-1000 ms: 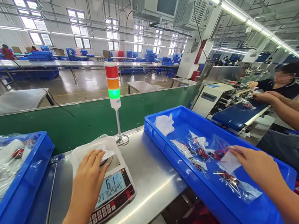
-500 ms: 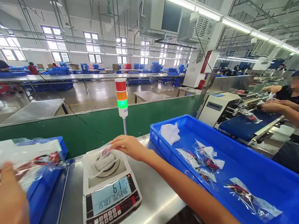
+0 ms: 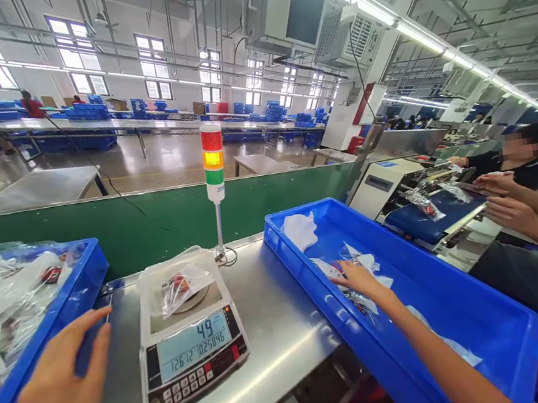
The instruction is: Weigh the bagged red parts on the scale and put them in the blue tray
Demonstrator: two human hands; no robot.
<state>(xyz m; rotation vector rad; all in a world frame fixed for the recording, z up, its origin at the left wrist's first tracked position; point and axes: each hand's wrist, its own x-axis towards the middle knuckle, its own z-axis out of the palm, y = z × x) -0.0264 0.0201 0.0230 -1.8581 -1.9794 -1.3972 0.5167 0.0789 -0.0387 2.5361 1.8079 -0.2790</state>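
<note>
A clear plastic bag (image 3: pixel 185 287) with red and dark parts and a white paper lies in the shallow tray on top of the digital scale (image 3: pixel 195 384). The scale reads 49. Left of the scale, my left hand (image 3: pixel 65 376) is open, thumb and index finger apart, touching nothing I can make out. My right hand (image 3: pixel 361 276) reaches into the right blue bin (image 3: pixel 421 340), fingers stretched over the packed bags (image 3: pixel 357 303) and partly covering them. It holds nothing visible. On the signal light (image 3: pixel 213 159), the amber section glows.
A left blue bin (image 3: pixel 90 255) is piled with more packed bags. Behind the metal table (image 3: pixel 273 335) runs a low green wall (image 3: pixel 161 224). At right, co-workers' hands (image 3: pixel 510 209) are near a machine with a blue conveyor (image 3: pixel 434 220) carrying bags.
My right hand has moved from the scale to the right bin. A bag left my left hand and one now lies on the scale. The reading dropped from 61; green turned to amber.
</note>
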